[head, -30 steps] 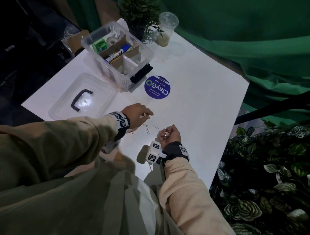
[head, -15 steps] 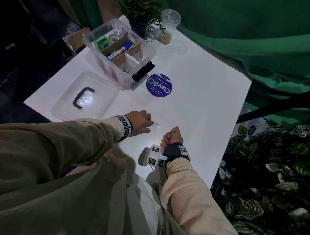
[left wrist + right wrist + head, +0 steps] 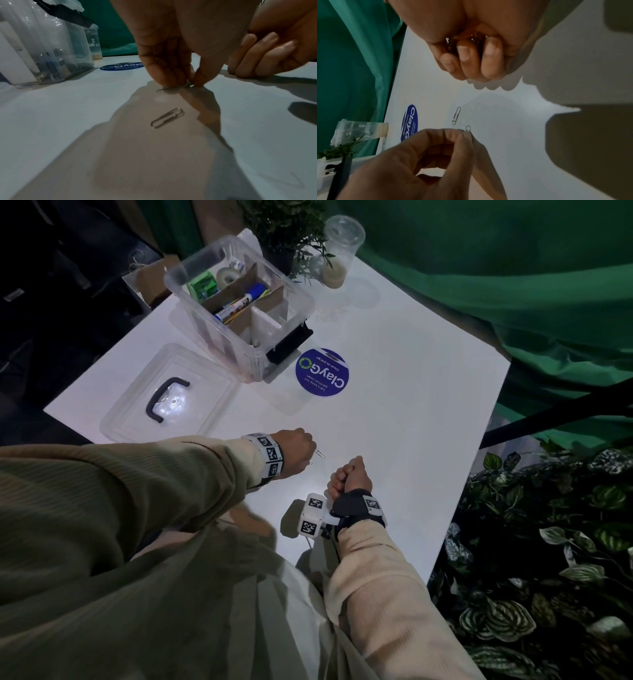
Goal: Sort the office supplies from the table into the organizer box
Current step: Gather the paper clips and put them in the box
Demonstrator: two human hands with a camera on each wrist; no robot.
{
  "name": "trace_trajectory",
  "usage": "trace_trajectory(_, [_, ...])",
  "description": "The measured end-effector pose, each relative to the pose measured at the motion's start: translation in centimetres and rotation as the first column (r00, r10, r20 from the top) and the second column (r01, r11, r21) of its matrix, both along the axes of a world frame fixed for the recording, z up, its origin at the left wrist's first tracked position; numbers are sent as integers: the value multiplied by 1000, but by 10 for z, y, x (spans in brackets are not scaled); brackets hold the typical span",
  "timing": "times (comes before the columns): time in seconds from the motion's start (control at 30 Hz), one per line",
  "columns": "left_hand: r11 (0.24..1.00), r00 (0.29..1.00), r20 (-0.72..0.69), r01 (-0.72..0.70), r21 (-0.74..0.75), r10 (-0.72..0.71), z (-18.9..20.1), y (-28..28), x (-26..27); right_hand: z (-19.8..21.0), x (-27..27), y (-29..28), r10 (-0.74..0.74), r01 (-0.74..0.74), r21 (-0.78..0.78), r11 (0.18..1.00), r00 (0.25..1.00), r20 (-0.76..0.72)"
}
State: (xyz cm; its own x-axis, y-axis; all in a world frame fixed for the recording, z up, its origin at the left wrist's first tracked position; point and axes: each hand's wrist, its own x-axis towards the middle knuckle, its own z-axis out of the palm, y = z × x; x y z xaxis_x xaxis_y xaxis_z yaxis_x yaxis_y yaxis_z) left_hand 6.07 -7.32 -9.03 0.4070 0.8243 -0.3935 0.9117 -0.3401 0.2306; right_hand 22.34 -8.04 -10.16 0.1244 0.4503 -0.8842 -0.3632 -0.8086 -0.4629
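Note:
My left hand [image 3: 312,449] reaches down to the white table [image 3: 411,405] and pinches a silver paper clip [image 3: 171,88] between thumb and fingertip. The pinched paper clip [image 3: 468,128] also shows in the right wrist view. A second paper clip [image 3: 167,118] lies loose on the table just beside it; this loose clip [image 3: 456,115] is apart from the fingers. My right hand [image 3: 339,479] rests close by as a fist, gripping a bunch of paper clips [image 3: 475,37]. The clear organizer box [image 3: 308,301] stands at the far left, holding a marker [image 3: 239,302], tape [image 3: 226,275] and a green item [image 3: 203,285].
The box's clear lid [image 3: 164,402] with a black handle lies left of my left hand. A round blue sticker [image 3: 322,373] sits in front of the box. A plastic cup [image 3: 339,251] and a potted plant [image 3: 284,220] stand at the far edge. Leafy plants [image 3: 548,542] crowd the right side.
My right hand, which held the clips in an upturned palm, has curled into a fist around them. My left hand came down on the last clips; fewer lie on the table.

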Motion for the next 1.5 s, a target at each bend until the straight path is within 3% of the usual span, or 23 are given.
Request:
trace_trajectory(0.27, [997,991,-111,80,6,-79,0,-4,4,2,3,-2,-14,14,45,999,1000,-10])
trace_trajectory(0.33, [1000,998,-50,26,7,-26,0,-3,0,4,2,-1,-28,30,53,998,998,-49])
trace_trajectory(0.4, [993,988,104,-114,23,111,4,1,-3,3,0,1,-72,78,53,996,992,-105])
trace_trajectory(0.5, [974,903,366,-219,-61,226,21,6,4,5,-5,3,-164,178,67,982,971,-171])
trace_trajectory(0.63, [993,933,347,-62,-98,92,41,8,23,13,-13,5,-272,288,58,956,941,-200])
trace_trajectory(0.83, [997,948,318,21,-74,3,45,14,33,17,-17,7,-341,363,15,932,886,-316])
trace_trajectory(0.93, [998,879,473,-66,2,57,44,12,28,14,-13,9,-332,358,0,934,864,-378])
trace_trajectory(1.03, [944,768,622,-300,138,153,37,19,14,6,-6,9,-242,257,-7,966,898,-367])
trace_trajectory(1.07, [936,783,591,-327,128,193,36,23,8,2,-2,9,-221,234,0,972,918,-328])
trace_trajectory(1.13, [968,910,352,-247,35,220,31,30,-4,0,4,7,-195,203,11,979,952,-236])
trace_trajectory(1.23, [998,996,74,-53,-31,55,19,29,-13,-1,8,6,-151,152,-6,988,977,-147])
trace_trajectory(1.37, [996,995,60,78,41,-80,3,24,-4,0,8,4,-106,105,-11,994,991,-84])
trace_trajectory(1.5, [996,992,91,84,33,-86,-2,25,3,-1,11,5,-85,84,-23,996,995,-49])
